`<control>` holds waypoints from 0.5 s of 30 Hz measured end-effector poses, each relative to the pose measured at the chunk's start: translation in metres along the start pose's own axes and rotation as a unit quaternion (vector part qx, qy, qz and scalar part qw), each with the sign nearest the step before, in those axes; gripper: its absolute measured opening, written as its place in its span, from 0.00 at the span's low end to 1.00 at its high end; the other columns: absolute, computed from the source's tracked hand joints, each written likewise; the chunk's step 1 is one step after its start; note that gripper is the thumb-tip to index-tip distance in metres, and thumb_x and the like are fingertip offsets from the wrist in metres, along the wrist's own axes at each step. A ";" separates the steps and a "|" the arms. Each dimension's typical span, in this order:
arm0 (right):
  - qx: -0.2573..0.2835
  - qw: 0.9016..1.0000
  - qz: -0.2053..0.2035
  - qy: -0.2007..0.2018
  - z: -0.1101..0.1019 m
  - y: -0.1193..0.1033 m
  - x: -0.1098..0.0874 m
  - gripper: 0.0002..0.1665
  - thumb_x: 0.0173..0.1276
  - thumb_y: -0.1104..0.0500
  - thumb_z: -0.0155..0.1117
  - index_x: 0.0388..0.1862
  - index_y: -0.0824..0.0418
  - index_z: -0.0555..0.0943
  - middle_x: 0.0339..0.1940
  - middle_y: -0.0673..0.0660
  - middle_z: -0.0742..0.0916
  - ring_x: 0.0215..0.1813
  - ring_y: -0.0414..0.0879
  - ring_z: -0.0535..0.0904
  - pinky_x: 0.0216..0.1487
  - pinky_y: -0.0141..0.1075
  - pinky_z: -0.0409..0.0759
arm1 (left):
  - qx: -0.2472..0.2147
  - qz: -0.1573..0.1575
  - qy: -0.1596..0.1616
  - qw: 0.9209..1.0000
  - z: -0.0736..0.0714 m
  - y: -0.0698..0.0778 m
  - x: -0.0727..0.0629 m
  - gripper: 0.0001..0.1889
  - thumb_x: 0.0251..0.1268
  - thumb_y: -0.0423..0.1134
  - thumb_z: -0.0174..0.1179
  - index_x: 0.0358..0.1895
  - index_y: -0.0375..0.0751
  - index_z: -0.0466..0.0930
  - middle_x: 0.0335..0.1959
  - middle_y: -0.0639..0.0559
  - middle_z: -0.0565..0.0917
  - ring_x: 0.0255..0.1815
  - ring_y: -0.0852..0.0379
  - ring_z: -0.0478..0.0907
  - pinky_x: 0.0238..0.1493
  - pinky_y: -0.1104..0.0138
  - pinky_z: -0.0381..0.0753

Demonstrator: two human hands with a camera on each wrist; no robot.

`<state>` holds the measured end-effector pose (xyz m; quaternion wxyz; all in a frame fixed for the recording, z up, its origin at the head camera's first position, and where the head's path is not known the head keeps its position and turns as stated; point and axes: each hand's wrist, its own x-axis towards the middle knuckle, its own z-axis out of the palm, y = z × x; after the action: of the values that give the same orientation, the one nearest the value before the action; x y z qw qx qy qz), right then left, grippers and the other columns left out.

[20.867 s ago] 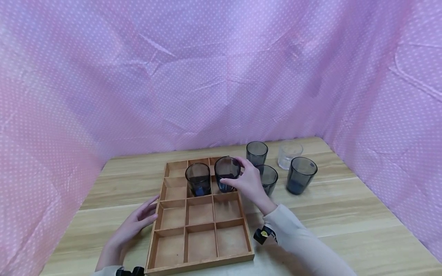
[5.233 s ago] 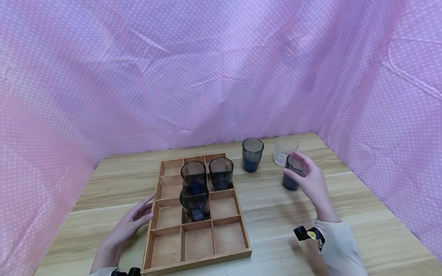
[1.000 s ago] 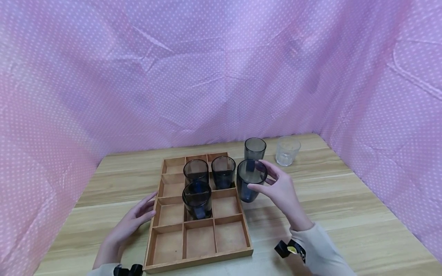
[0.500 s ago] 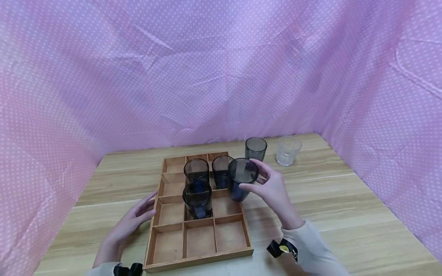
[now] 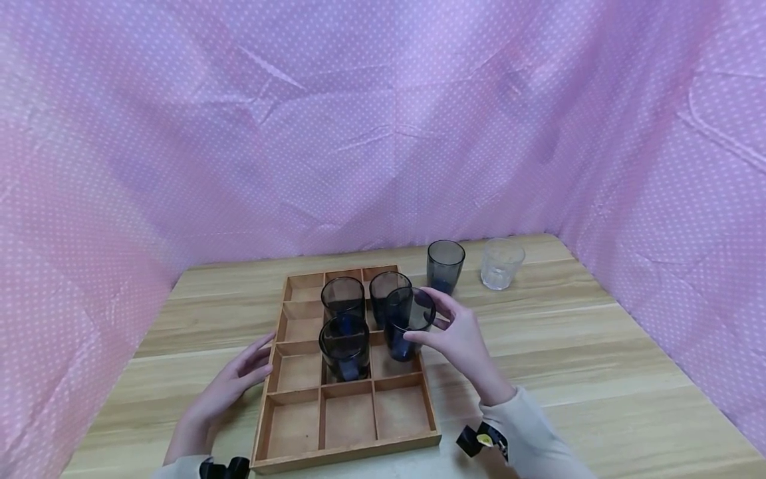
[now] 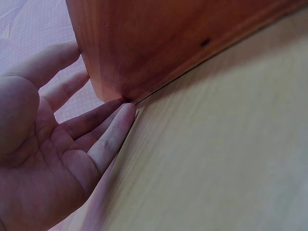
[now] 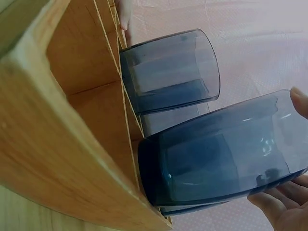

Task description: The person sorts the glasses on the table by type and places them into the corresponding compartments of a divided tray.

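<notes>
My right hand (image 5: 457, 339) grips a smoky dark drinking glass (image 5: 399, 336) near its rim, thumb on the near side and fingers on the far side. The glass's base overlaps the right compartment of the third row in the wooden divided tray (image 5: 353, 456). In the right wrist view this glass (image 7: 207, 159) leans, its base at the compartment edges. Three similar glasses stand in the tray: one (image 5: 342, 293) second row middle, one (image 5: 383, 286) second row right, one (image 5: 344, 346) third row middle. My left hand (image 5: 233, 379) touches the tray's left side with extended fingers.
Behind the tray to the right, another dark glass (image 5: 445, 263) stands on the wood-grain table (image 5: 568, 372). A clear glass (image 5: 501, 263) is further right. Pink dotted cloth (image 5: 383, 133) hangs around the table's back and sides.
From right of the tray, my right hand has carried the dark glass left and down over the third row's right compartment. Earlier, the third-row middle glass was placed. My left hand stays by the tray.
</notes>
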<state>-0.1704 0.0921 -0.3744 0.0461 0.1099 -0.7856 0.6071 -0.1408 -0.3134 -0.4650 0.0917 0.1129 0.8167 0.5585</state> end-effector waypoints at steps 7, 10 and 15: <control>0.005 1.000 0.010 -0.011 0.002 0.005 -0.001 0.43 0.45 0.62 0.82 0.63 0.56 0.76 0.60 0.58 0.84 0.64 0.52 0.77 0.60 0.48 0.78 | -0.004 -0.006 -0.001 1.000 0.001 0.000 0.000 0.33 0.74 0.37 0.51 0.77 0.40 0.49 0.71 0.25 0.60 0.57 0.81 0.69 0.55 0.82 0.67; 0.011 1.000 0.019 -0.021 0.004 0.008 -0.002 0.43 0.45 0.62 0.81 0.63 0.58 0.76 0.60 0.59 0.83 0.64 0.53 0.76 0.61 0.48 0.77 | -0.001 -0.005 0.000 1.000 0.001 0.000 0.000 0.33 0.74 0.37 0.52 0.77 0.40 0.49 0.71 0.25 0.60 0.57 0.82 0.68 0.55 0.82 0.67; 0.011 0.999 0.013 -0.028 0.005 0.011 -0.003 0.42 0.46 0.63 0.81 0.63 0.59 0.76 0.60 0.60 0.83 0.64 0.54 0.76 0.61 0.49 0.77 | 0.005 -0.002 0.003 1.000 0.001 0.001 0.001 0.33 0.73 0.37 0.52 0.77 0.40 0.50 0.71 0.26 0.61 0.57 0.82 0.68 0.55 0.82 0.67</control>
<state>-0.1693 0.0902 -0.3869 0.0152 0.1171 -0.7813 0.6129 -0.1409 -0.3119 -0.4650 0.0895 0.1098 0.8199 0.5548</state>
